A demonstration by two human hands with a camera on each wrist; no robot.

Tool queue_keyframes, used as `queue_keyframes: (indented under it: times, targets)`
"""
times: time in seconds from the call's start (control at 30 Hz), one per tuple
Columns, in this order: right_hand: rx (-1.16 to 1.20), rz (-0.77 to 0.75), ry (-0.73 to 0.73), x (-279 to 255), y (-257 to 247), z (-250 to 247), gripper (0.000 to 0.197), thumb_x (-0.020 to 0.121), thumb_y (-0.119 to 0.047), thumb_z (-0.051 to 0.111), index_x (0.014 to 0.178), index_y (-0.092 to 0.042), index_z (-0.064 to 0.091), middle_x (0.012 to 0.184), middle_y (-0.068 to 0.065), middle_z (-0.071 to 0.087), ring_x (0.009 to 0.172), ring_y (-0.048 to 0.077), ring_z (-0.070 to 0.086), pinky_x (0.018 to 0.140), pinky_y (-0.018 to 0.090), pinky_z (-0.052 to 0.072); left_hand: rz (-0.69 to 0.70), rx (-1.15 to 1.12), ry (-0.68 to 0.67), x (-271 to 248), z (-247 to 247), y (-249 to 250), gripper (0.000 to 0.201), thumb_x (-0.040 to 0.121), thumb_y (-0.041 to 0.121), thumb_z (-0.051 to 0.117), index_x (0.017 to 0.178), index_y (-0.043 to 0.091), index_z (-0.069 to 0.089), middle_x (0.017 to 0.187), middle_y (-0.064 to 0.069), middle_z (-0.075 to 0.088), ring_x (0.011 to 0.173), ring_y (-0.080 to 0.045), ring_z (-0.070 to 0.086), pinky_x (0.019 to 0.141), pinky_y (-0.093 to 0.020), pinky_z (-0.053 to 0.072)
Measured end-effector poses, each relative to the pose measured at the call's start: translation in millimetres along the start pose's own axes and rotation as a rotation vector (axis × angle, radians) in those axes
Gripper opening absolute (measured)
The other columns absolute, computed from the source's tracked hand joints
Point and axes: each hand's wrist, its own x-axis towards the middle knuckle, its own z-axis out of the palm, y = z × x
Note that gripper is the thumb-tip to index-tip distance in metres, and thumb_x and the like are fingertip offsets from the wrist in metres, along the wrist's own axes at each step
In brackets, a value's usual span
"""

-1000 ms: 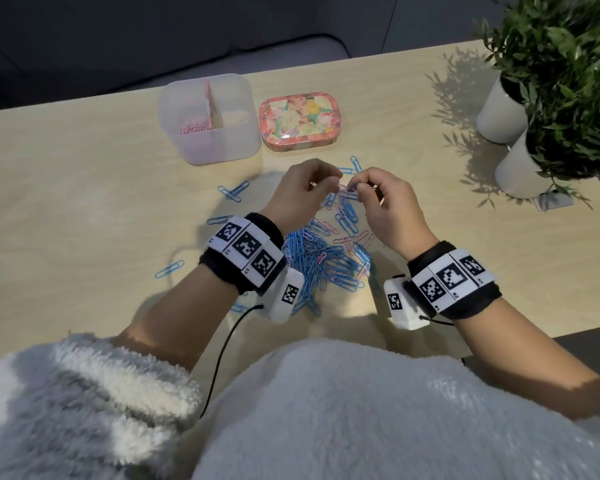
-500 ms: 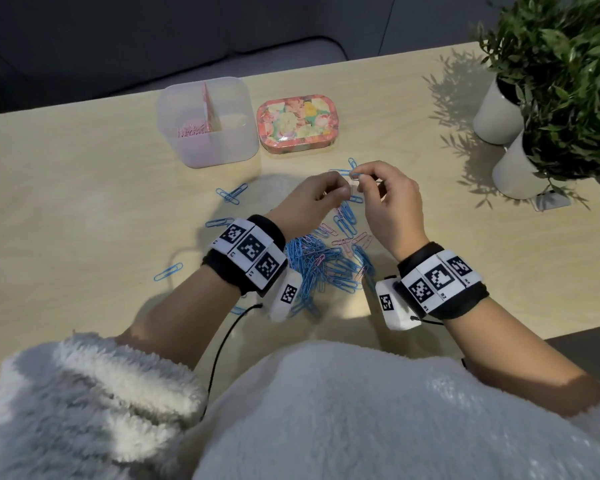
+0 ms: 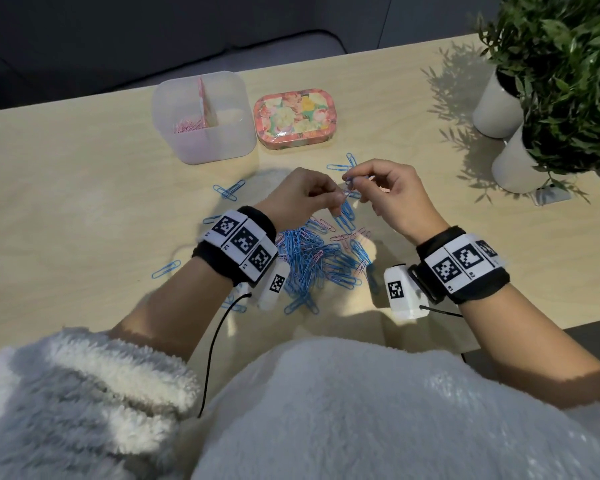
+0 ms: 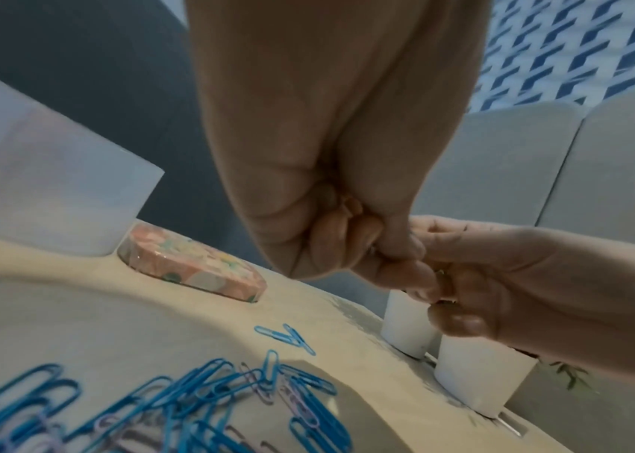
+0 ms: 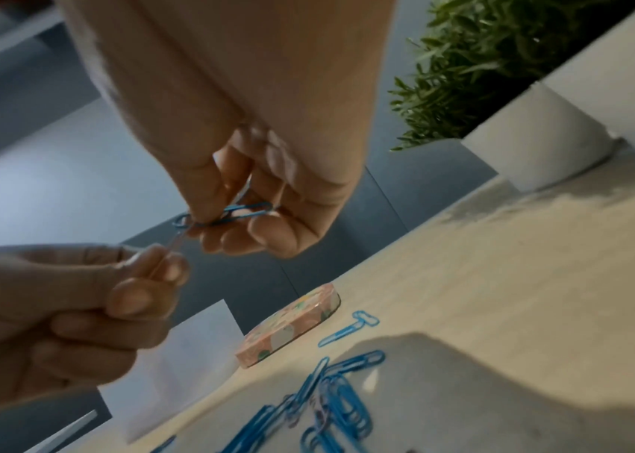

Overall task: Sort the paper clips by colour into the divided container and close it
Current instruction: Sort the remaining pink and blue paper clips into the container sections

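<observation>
1. Now the right hand (image 3: 392,195) is pinching a blue clip (image 5: 226,213) in a closed grip between thumb and fingers, above the worktop (image 3: 66,209).
2. The left hand (image 3: 302,199) is pinching a pale pink clip (image 5: 176,242), which is hooked into the blue one.
3. A pile of clips (image 3: 312,265), mostly blue, is lying on the worktop under both hands.
4. The divided container (image 3: 205,116) is standing open behind, with pink clips (image 3: 187,126) in its left compartment, and the floral lid (image 3: 295,116) is lying just beside it.

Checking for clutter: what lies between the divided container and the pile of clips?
Head view: bare table between divided container and pile, apart from the left hand.
</observation>
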Motion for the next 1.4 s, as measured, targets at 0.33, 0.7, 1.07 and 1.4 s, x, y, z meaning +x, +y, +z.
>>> queue_keyframes:
  times: [0.33, 0.7, 1.07, 1.4]
  targets:
    - [0.303, 0.114, -0.179, 5.0, 5.9, 0.4, 0.021, 0.090, 0.002, 0.050, 0.088, -0.014, 0.063, 0.063, -0.003, 0.058, 0.048, 0.004, 0.052, 0.042, 0.017, 0.040, -0.069, -0.342, 0.164, 4.8, 0.7, -15.8, 0.017, 0.092, 0.015, 0.054, 0.077, 0.019, 0.061, 0.061, 0.014, 0.067, 0.040, 0.002, 0.036, 0.043, -0.010, 0.032]
    - [-0.402, 0.191, 0.198, 18.7, 58.9, -13.4, 0.016, 0.082, -0.009, 0.057, 0.085, -0.015, 0.072, 0.086, 0.005, 0.073, 0.073, 0.014, 0.061, 0.075, 0.026, 0.049, -0.161, -0.444, 0.172, 4.7, -3.5, -28.6, 0.019, 0.093, 0.015, 0.052, 0.077, 0.018, 0.061, 0.067, 0.010, 0.066, 0.050, 0.002, 0.048, 0.053, -0.013, 0.038]
    - [-0.660, 0.111, 0.018, 23.7, 59.7, 32.7, 0.017, 0.084, -0.027, 0.062, 0.084, -0.011, 0.068, 0.094, 0.010, 0.063, 0.092, 0.026, 0.056, 0.075, 0.034, 0.046, -0.232, -0.781, 0.168, 4.3, -5.9, -44.9, 0.024, 0.097, 0.005, 0.038, 0.096, 0.011, 0.061, 0.070, 0.005, 0.057, 0.061, -0.002, 0.055, 0.059, -0.012, 0.048]
    - [-0.729, 0.210, 0.019, 40.2, 62.3, 16.6, 0.015, 0.083, -0.010, 0.050, 0.082, -0.005, 0.064, 0.093, 0.017, 0.066, 0.091, 0.034, 0.059, 0.075, 0.036, 0.047, -0.445, -0.607, 0.184, 11.6, -4.1, -43.0, 0.035, 0.095, 0.031, 0.046, 0.063, 0.017, 0.043, 0.059, 0.002, 0.042, 0.047, -0.007, 0.039, 0.041, -0.015, 0.033]
